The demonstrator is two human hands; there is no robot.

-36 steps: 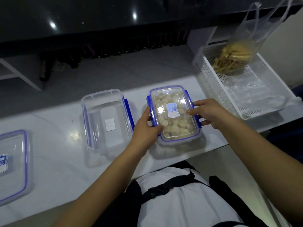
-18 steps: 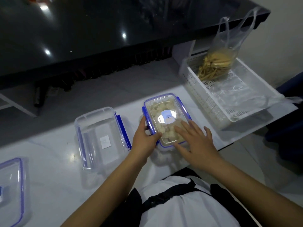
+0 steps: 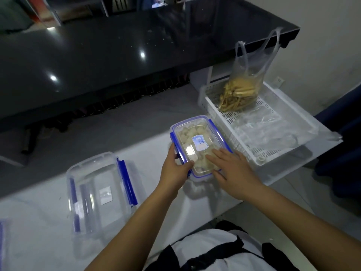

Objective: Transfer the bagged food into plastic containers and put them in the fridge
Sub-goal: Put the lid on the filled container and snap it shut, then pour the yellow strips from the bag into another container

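A clear plastic container [image 3: 197, 139] with blue clips and a lid on top holds pale round food pieces; it sits on the white counter. My left hand [image 3: 174, 169] grips its near left corner, thumb on the lid edge. My right hand [image 3: 232, 169] lies flat, fingers spread, on the lid's near right part. To the left stands an empty open container [image 3: 99, 190] with blue clips. A clear plastic bag [image 3: 242, 89] of yellowish strips stands upright in the white basket [image 3: 277, 153].
Crumpled empty clear bags [image 3: 261, 130] lie in the basket, which overhangs the white counter [image 3: 39, 241] at the right. A loose lid's edge [image 3: 2, 241] shows at far left. A dark glossy table [image 3: 117, 55] stands beyond the counter.
My right hand moved from the container's right side onto the lid and now rests flat there. My left hand stays on the left corner. The camera view tilted up.
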